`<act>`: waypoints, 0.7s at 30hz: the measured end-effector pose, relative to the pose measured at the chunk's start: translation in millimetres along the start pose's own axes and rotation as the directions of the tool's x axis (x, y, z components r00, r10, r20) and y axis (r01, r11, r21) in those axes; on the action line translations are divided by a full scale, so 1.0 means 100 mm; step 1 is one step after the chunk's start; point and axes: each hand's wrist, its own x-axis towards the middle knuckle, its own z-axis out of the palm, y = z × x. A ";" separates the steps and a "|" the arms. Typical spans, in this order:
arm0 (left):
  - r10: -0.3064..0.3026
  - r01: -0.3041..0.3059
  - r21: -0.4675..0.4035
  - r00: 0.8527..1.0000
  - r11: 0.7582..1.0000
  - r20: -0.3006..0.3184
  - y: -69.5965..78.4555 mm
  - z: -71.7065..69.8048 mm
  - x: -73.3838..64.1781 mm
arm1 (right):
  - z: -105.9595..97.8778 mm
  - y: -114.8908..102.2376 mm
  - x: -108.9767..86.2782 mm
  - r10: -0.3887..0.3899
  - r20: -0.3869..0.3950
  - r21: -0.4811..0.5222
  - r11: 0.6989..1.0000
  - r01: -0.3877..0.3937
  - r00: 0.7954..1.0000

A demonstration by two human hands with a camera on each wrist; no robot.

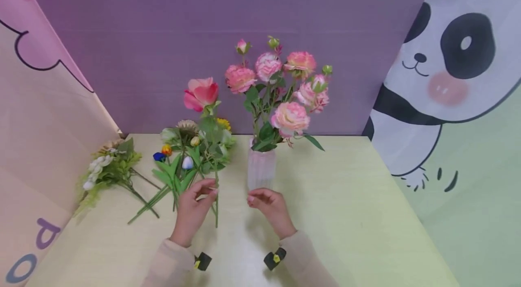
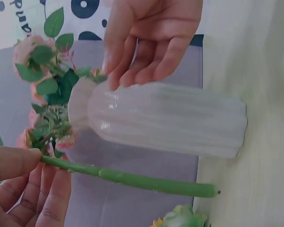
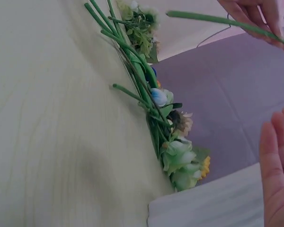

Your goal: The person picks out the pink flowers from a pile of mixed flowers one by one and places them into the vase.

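My left hand pinches the green stem of a large pink flower between thumb and fingers. That flower stands upright, left of the vase, and the lower end of its stem hangs below my hand. A pale ribbed vase holds several pink flowers and buds with dark green leaves. In front of the vase is my right hand, holding nothing, its fingers loosely bent. The left wrist view shows its fingertips overlapping the vase's upper body.
Tulips and other flowers with green stems lie in a pile on the table, left of the vase. Farther left lies a spray of white flowers. A purple backdrop rises behind, with printed panels on both sides.
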 end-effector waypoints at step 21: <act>0.135 -0.121 -0.143 0.986 0.982 0.094 0.08 0.51 -0.15 | 0.18 -0.19 -0.13 -0.204 0.018 -0.008 0.979 0.204 0.979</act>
